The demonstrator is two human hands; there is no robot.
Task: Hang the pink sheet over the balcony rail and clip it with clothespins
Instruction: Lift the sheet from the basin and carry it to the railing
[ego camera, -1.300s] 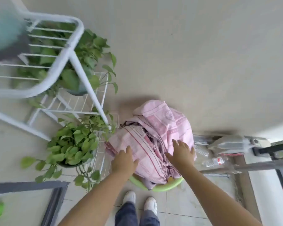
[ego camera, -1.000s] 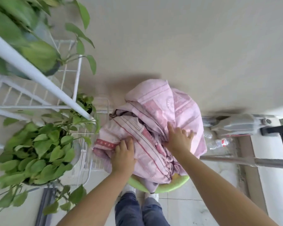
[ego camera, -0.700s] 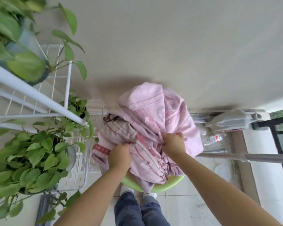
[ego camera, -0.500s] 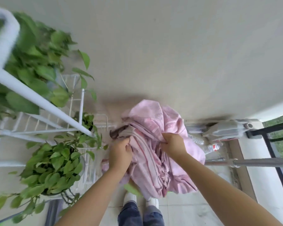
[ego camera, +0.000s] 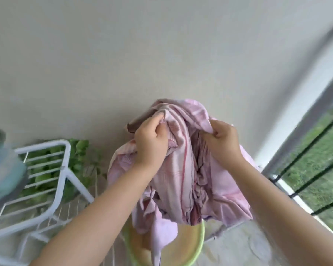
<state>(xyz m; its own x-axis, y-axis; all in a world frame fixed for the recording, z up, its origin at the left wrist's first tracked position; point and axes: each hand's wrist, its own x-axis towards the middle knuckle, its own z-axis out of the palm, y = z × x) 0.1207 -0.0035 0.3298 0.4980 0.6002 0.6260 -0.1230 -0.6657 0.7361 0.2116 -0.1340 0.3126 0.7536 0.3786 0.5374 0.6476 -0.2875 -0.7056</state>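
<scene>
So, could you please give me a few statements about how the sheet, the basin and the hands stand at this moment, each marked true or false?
1. Both hands grip the pink sheet. True: the left hand and right hand each hold a bunch of it.
2. The sheet lies spread flat on the floor. False: it hangs bunched in the air above the green basin.
3. The sheet is already draped over the balcony rail. False: it is not on the black rail, which stands to the right.
4. A white wire rack with green plants stands at the left. True.
</scene>
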